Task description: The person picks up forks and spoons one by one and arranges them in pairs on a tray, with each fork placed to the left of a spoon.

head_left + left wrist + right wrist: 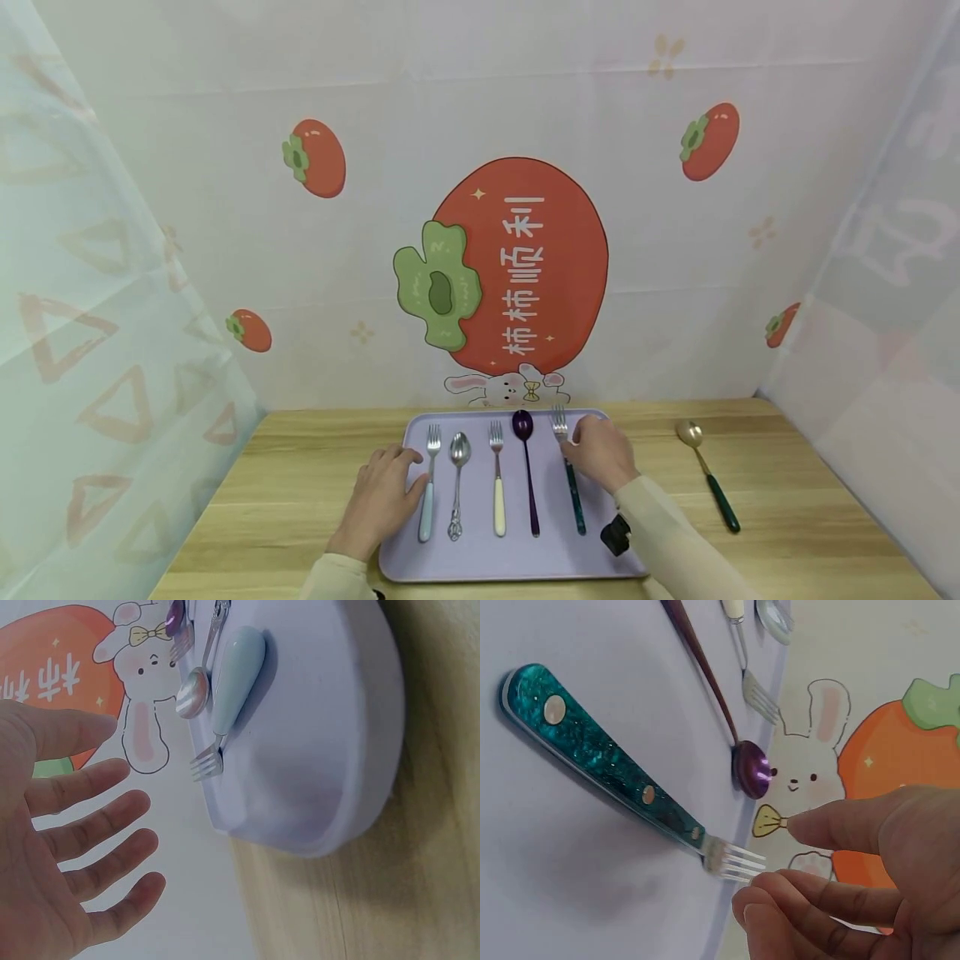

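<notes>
A lilac tray [480, 564] bears a row of cutlery. My right hand [600, 450] is at the neck of a fork with a marbled teal handle [575, 500], the rightmost piece. In the right wrist view, its thumb and fingers are apart beside the fork's tines [742, 862], gripping nothing. My left hand [384, 492] hovers at the tray's left side, fingers spread, nearest a fork with a pale blue handle [427, 512]. Between the hands lie an ornate silver spoon [460, 450], a cream-handled fork [499, 504] and a dark purple spoon [531, 492].
On the wooden table [270, 483], right of the tray, lies a gold spoon with a dark green handle [722, 504]. Behind stands a white backdrop [645, 250] printed with persimmons and a rabbit. Pale sheets flank the table on both sides.
</notes>
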Demonstrator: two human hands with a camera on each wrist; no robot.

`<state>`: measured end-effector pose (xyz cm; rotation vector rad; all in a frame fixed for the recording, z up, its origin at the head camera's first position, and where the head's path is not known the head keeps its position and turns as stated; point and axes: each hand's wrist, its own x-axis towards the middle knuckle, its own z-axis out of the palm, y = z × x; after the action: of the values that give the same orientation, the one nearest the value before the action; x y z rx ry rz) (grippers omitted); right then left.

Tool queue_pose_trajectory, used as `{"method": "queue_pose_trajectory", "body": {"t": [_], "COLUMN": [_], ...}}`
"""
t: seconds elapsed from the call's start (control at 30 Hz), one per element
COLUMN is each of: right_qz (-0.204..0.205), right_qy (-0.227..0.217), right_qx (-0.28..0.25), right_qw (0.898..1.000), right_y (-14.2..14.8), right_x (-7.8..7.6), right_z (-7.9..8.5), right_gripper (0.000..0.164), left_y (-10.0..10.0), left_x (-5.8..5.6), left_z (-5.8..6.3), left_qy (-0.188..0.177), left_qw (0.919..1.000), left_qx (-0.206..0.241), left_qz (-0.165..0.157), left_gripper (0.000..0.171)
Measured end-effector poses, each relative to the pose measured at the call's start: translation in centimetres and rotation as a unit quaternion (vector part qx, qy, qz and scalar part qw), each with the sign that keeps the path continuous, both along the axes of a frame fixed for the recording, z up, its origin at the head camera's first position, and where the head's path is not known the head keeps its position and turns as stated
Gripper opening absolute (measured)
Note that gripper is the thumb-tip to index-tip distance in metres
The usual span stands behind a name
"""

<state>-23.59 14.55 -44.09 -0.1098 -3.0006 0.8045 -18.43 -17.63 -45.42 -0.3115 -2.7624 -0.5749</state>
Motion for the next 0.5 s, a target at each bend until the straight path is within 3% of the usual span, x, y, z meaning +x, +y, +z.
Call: {"method": "queue_pose_trajectory", "body": {"t": [0.5], "right_qz": [0.037], "right_qy": [0.034], "right_qx": [0.021], "right_qw": [0.998], "right_y": [0.2], "right_x": [2.2], "right_z": [1.8], "right_gripper": [0.019], "left_y": [0.1], "left_x": [-0.1], "left_z": [0.0], "left_qy": [0.0], "left_qw": [1.0], "left_qx": [0.0], "left_qz": [-0.001], "left_gripper": [0.021]}}
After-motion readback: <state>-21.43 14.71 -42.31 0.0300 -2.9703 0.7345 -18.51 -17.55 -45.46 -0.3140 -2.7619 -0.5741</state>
